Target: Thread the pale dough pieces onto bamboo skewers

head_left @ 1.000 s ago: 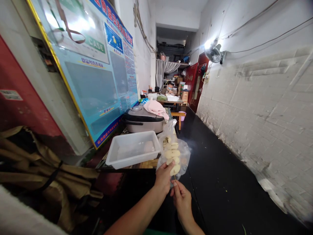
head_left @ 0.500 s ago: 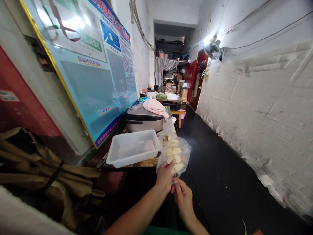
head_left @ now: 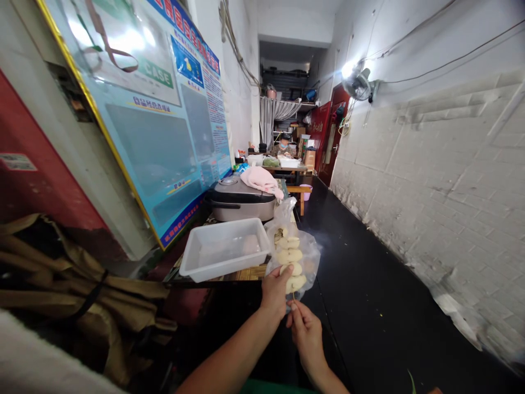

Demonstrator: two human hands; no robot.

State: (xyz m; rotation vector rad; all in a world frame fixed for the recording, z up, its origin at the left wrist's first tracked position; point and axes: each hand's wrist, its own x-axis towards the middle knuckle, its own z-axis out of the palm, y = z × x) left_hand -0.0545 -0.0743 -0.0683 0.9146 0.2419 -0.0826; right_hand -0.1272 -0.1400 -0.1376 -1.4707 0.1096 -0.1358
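Note:
A skewer of pale yellow slices (head_left: 289,255) points away from me, its several pieces lined up along a thin stick. With the thumb on top of the lower slices, my left hand (head_left: 275,293) is closed around them. My right hand (head_left: 304,328) pinches the bare lower end of the stick just below. Under and behind the slices lies a clear plastic bag (head_left: 310,257), with something pale and brownish showing at its upper left. To the left stands a white plastic tub (head_left: 225,249) at the table's near edge.
Beyond the tub is a grey lidded electric cooker (head_left: 241,205) with a pink cloth (head_left: 260,179) on it. A blue notice board (head_left: 151,137) lines the left wall. Farther back, a person sits behind a table with white containers (head_left: 289,162).
The lower slices sit slightly farther left and look straighter along the stick. Both hands keep their hold. The person at the back has lowered their head.

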